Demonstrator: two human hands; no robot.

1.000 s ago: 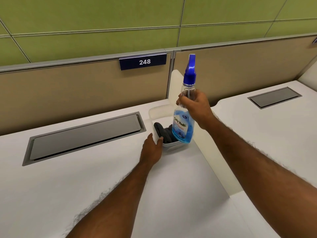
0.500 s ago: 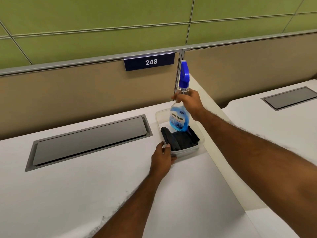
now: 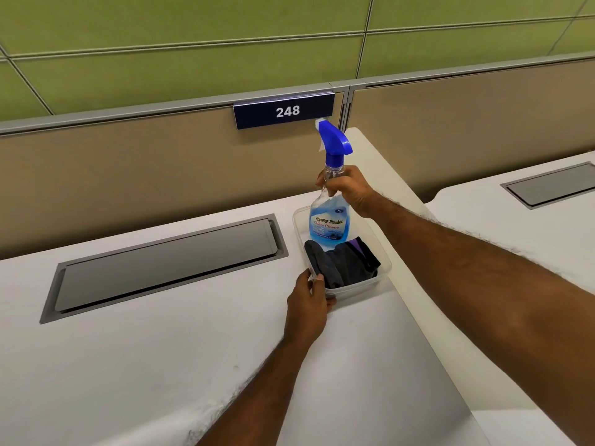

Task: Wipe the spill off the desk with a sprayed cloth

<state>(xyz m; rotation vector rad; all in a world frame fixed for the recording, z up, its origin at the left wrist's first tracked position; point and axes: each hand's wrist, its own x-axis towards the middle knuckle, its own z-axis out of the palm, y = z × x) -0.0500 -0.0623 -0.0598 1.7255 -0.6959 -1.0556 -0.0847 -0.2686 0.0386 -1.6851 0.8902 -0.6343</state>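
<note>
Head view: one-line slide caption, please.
Right hand holds spray bottle upright in clear tub of dark cloths; left hand grips tub.

so the cloth sits in the tub on my desk, spray bottle behind it, cable hatch off to the left

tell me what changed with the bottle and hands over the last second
The right hand lowered the spray bottle from above the clear tub down into its far end, behind the dark cloth. The left hand stayed on the tub's near corner.
</note>
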